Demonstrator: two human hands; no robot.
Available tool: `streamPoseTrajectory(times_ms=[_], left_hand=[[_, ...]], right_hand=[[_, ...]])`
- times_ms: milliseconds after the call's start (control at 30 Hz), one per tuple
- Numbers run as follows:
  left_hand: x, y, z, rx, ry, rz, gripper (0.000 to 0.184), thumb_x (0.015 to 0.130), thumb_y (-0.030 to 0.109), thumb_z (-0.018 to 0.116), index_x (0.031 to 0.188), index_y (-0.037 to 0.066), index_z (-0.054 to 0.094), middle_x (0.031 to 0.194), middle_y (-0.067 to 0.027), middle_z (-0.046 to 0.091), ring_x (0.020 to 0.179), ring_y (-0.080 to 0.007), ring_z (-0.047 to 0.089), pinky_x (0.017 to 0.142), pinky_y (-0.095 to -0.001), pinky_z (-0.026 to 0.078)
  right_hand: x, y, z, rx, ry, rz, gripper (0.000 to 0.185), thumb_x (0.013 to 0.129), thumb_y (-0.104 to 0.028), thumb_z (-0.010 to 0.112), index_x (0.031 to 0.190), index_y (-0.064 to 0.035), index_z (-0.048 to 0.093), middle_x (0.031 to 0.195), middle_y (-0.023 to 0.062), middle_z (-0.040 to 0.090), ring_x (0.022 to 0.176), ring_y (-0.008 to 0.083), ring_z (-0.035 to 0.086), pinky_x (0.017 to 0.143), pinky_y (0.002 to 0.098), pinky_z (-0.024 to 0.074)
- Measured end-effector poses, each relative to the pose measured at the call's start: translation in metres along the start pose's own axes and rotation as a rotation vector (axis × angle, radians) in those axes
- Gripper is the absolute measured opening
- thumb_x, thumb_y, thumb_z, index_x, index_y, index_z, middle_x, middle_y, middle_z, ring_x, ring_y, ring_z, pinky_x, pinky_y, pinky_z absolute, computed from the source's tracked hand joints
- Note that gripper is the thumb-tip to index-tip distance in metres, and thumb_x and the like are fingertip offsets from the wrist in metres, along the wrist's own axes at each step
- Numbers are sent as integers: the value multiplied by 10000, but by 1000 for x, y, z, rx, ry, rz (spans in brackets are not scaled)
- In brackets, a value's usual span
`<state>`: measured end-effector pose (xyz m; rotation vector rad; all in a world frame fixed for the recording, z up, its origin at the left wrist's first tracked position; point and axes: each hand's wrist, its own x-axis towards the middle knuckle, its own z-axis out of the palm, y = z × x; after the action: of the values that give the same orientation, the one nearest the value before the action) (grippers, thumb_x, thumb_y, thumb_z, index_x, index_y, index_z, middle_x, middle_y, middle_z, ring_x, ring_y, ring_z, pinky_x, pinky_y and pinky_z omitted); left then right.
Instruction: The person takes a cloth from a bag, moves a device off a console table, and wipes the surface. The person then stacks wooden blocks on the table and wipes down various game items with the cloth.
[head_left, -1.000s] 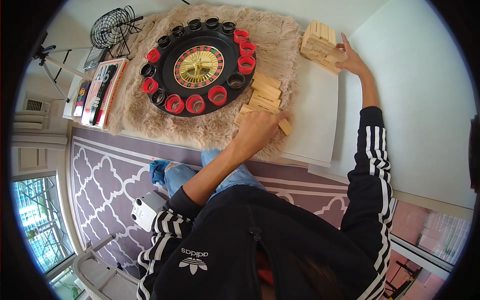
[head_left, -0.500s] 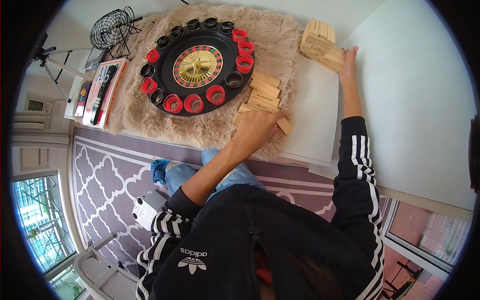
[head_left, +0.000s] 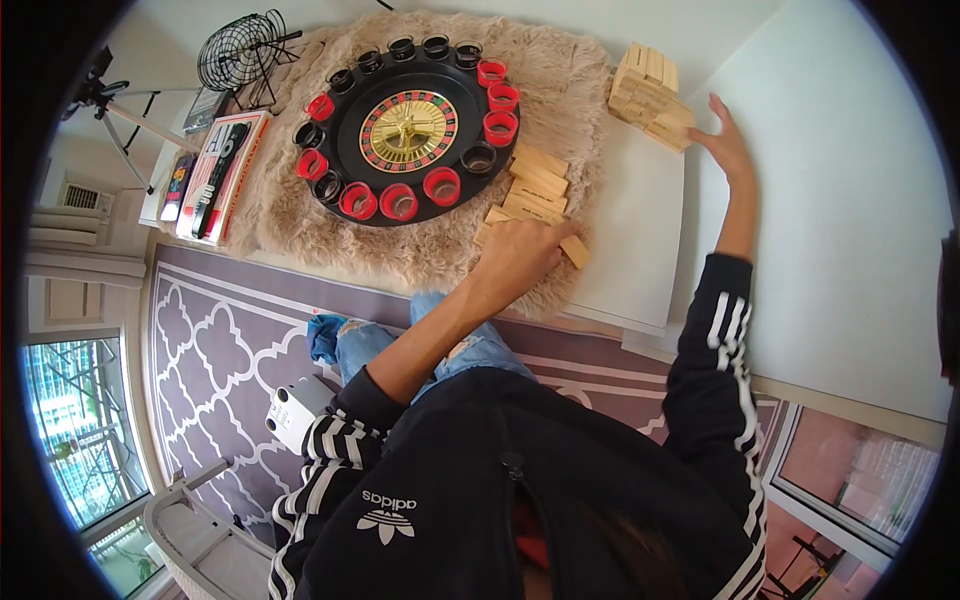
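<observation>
My left hand [head_left: 520,262] is closed over the near end of a pile of flat wooden blocks [head_left: 538,175] on the fur cover. One wooden block [head_left: 576,251] sticks out past its fingers, and the fingertips are partly hidden. Farther right, a tower of wooden blocks [head_left: 648,92] stands at the far right of the white table. Beside the tower's near right corner is my right hand [head_left: 728,145], open with thumb and fingers spread. Its thumb tip is at or very near the lowest blocks; contact is hard to tell.
A black roulette wheel [head_left: 408,130] ringed by red and black shot glasses rests on the fluffy fur cover [head_left: 560,80]. Books [head_left: 225,175], a wire cage [head_left: 243,55] and a tripod [head_left: 125,125] are at left. A white wall [head_left: 830,220] borders the table's right side.
My right hand has drawn back to the right from the tower's side, and its fingers have spread. My left hand stays on the blocks. The whole view has shifted slightly.
</observation>
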<state>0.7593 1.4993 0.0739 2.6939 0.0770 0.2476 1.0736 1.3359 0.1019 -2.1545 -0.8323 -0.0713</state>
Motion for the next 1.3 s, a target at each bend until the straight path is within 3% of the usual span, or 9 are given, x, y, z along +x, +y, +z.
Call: streamPoseTrajectory(times_ms=[67, 100, 200, 367, 567, 800, 1067, 1167, 1300], left_hand=[[-4, 1, 6, 22, 27, 23, 316, 755, 180, 581, 1071, 185, 587, 693, -84, 631, 629, -260, 625, 514, -400, 466], [-5, 2, 8, 23, 28, 18, 316, 755, 180, 581, 1071, 185, 587, 693, -84, 631, 629, -260, 625, 514, -400, 466], [-11, 5, 14, 11, 58, 36, 325, 745, 153, 573, 1070, 170, 576, 703, -78, 629, 628, -258, 625, 503, -391, 471], [-16, 7, 12, -2, 94, 46, 319, 743, 119, 570, 1062, 142, 568, 709, -86, 620, 605, -260, 618, 491, -371, 480], [-13, 12, 19, 20, 120, 91, 312, 744, 114, 568, 1056, 115, 581, 719, -92, 620, 594, -252, 619, 492, -364, 478], [-16, 12, 19, 15, 135, 102, 307, 751, 114, 561, 1057, 115, 581, 690, -89, 615, 585, -251, 615, 493, -365, 476], [-18, 14, 12, 18, 141, 117, 279, 741, 103, 561, 1020, 100, 577, 664, -89, 615, 589, -246, 628, 486, -356, 477], [-16, 13, 18, -28, 179, 120, 324, 752, 125, 571, 1075, 149, 568, 699, -83, 618, 598, -254, 616, 502, -376, 475], [6, 26, 21, -10, 119, 166, 323, 755, 119, 573, 1077, 139, 571, 697, -83, 617, 602, -246, 620, 490, -370, 468]], right_hand=[[-16, -31, -5, -10, 31, 304, 460, 726, -184, 694, 1149, -46, 576, 1100, 100, 600, 960, 184, 574, 840, 309, 441], [-35, -50, 18, 146, 51, 65, 196, 751, -157, 681, 911, -46, 667, 829, 24, 650, 713, 126, 592, 687, 264, 474], [-72, -108, 78, 160, -366, -85, 233, 780, -238, 679, 922, -52, 674, 864, 50, 643, 780, 132, 581, 695, 267, 465], [-68, -129, 119, -138, -527, -74, 462, 704, -363, 693, 1019, -31, 631, 945, 130, 605, 904, 267, 564, 806, 357, 418], [-86, -132, 122, -412, -454, -314, 574, 629, -495, 716, 956, -31, 631, 927, 116, 573, 936, 258, 518, 836, 391, 329], [-83, -123, 125, -329, -466, -231, 620, 622, -520, 720, 953, -6, 616, 888, 150, 614, 860, 294, 574, 794, 397, 383], [-88, -92, 104, 269, -261, 120, 453, 697, -447, 695, 878, -35, 651, 669, 104, 611, 667, 233, 602, 670, 364, 448], [-110, -86, 66, 147, -190, 431, 422, 709, -443, 689, 858, -48, 670, 693, 108, 585, 673, 219, 584, 644, 342, 447], [-144, -60, 68, -69, -84, 338, 404, 723, -408, 689, 916, -53, 677, 797, 132, 561, 681, 238, 559, 656, 346, 446]])
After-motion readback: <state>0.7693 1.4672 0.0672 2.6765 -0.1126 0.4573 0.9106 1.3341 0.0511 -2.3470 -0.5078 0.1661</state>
